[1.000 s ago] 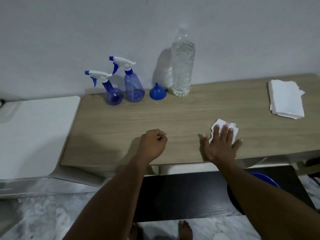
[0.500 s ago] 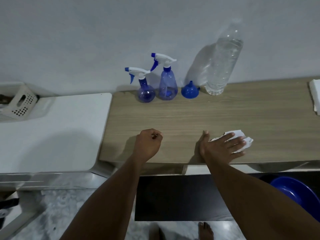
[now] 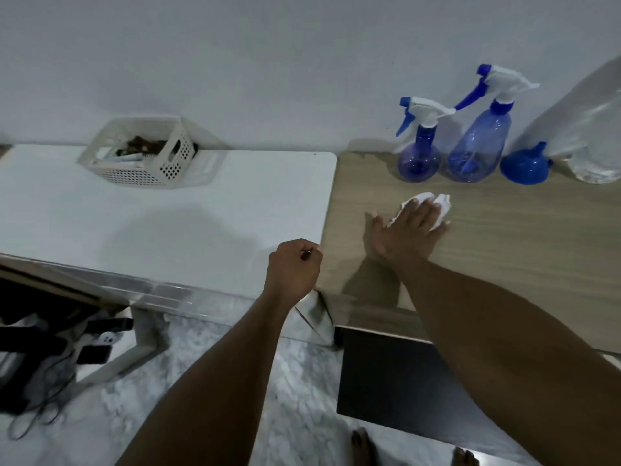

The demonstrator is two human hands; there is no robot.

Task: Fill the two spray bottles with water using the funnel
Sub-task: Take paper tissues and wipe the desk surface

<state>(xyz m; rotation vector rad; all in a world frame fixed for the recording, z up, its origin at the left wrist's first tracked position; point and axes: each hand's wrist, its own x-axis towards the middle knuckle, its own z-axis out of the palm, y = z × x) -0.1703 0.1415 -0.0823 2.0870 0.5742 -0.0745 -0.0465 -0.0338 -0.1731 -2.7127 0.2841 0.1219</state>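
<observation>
Two blue spray bottles stand against the wall on the wooden table (image 3: 504,250): a small round one (image 3: 418,159) and a taller one (image 3: 479,146) to its right. A blue funnel (image 3: 524,164) rests upside down beside them. A large clear water bottle (image 3: 594,129) is cut off by the right edge. My right hand (image 3: 408,230) lies flat on a crumpled white tissue (image 3: 437,205), pressing it to the table in front of the bottles. My left hand (image 3: 294,267) is a closed fist holding nothing, hovering over the seam between the two tables.
A white table (image 3: 168,223) adjoins on the left with a perforated white basket (image 3: 144,153) of small items at the wall. Cables and dark devices (image 3: 50,348) lie on the marble floor below. A dark panel (image 3: 403,381) sits under the wooden table.
The view has swung left. My right hand has slid the tissue forward and left, toward the spray bottles. My left fist has stayed closed, now near the wooden table's left edge.
</observation>
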